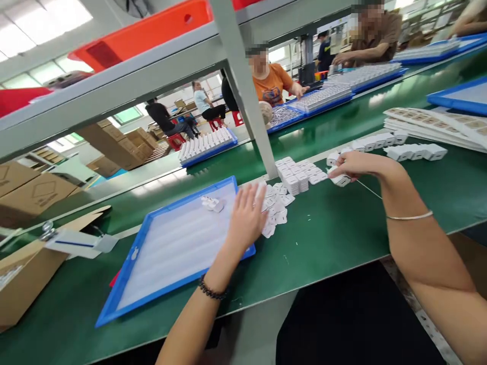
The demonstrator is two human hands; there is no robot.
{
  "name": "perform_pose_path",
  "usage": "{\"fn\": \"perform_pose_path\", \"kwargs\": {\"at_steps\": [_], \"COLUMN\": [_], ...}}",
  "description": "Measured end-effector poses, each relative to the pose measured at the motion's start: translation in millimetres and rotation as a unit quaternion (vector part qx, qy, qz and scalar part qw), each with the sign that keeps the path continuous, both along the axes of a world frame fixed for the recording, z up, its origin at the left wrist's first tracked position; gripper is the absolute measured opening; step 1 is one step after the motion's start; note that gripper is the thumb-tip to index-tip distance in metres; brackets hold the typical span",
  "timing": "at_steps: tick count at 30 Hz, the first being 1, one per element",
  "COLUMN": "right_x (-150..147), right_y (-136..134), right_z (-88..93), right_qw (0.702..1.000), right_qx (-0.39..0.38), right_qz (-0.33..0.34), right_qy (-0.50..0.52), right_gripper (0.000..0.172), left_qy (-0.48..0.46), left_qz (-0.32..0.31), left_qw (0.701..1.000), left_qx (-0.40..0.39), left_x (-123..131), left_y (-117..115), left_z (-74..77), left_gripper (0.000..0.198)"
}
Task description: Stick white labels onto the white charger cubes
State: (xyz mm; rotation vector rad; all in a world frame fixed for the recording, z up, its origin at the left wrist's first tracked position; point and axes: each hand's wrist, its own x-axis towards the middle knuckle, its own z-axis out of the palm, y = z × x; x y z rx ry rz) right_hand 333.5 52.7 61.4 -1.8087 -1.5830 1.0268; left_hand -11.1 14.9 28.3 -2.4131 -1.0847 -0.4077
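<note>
My left hand [247, 218] is stretched out, fingers extended, over the right edge of a blue-rimmed tray [182, 291] and beside a loose pile of small white cards [276, 208]. Whether its fingertips touch the cards I cannot tell. A small white piece [212, 204] lies on the tray's pale lining. My right hand [361, 165] is closed on a small white block-shaped piece [341, 179], and a thin white line runs down from near it. Neat stacks of white cards [291, 175] stand between my hands. Behind the right hand sits a row of similar white blocks [375, 142].
More white blocks [416, 152] and stacked flat sheets [437, 126] lie at the right. A grey shelf post [247, 91] rises behind the cards. A cardboard box [34, 284] stands at the left. Across the green bench, a person in orange [276, 83] sits by filled trays.
</note>
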Motion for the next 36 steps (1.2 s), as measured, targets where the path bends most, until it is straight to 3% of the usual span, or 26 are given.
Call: {"fn": "perform_pose_path", "kwargs": {"at_steps": [2,4,7,10,12,14,16,18,22,27,30,33,36], "right_x": [-35.3,-80.6,-139.8,-159.7,-152.7,-140.5,-131.9,-130.4,-138.9,-136.9,-128.3,-123.6,-126.0], "right_y": [-7.4,-15.9,-27.9,-32.2,-29.1,-24.1,-21.3,-22.6,-31.1,-32.2,-30.8,-35.0,-44.4], "right_z": [-0.2,-8.6,-29.9,-46.9,-52.6,-55.6,-58.4,-61.8,-66.4,-60.0,-49.5,-37.9,-30.8], "right_qw": [0.997,0.987,0.965,0.953,0.955,0.962,0.967,0.966,0.956,0.951,0.962,0.932,0.913], "right_qx": [-0.014,-0.007,0.007,0.016,0.025,0.045,0.068,0.081,0.099,0.113,0.093,0.085,0.086], "right_qz": [0.049,0.103,0.174,0.222,0.235,0.239,0.24,0.245,0.266,0.28,0.241,0.184,0.201], "right_qy": [0.05,0.126,0.194,0.208,0.18,0.123,0.054,-0.006,-0.071,-0.074,0.091,0.302,0.345], "right_gripper": [0.02,0.02,0.02,0.031,0.034,0.028,0.028,0.032,0.021,0.016,0.016,0.024,0.027], "left_qy": [-0.046,-0.082,-0.147,-0.28,-0.413,-0.532,-0.597,-0.618,-0.596,-0.573,-0.531,-0.495,-0.482], "left_qz": [-0.105,-0.169,-0.19,-0.158,-0.125,-0.095,-0.081,-0.076,-0.063,-0.066,-0.093,-0.135,-0.161], "left_qw": [0.993,0.981,0.97,0.937,0.88,0.8,0.73,0.697,0.702,0.685,0.705,0.739,0.76], "left_qx": [0.026,0.037,-0.023,-0.135,-0.197,-0.262,-0.323,-0.356,-0.385,-0.444,-0.46,-0.437,-0.405], "left_x": [8.6,13.8,14.2,8.5,4.4,2.0,1.5,2.4,5.4,5.5,3.7,2.6,3.1], "left_y": [-7.8,-11.8,-13.3,-13.4,-13.8,-14.1,-14.2,-14.5,-17.2,-24.1,-26.9,-27.0,-26.0], "left_z": [-15.1,-25.9,-34.8,-37.3,-36.1,-33.0,-29.3,-26.2,-24.1,-28.5,-31.6,-32.2,-30.8], "left_gripper": [0.067,0.071,0.056,0.038,0.04,0.049,0.05,0.044,0.035,0.046,0.036,0.032,0.034]}}
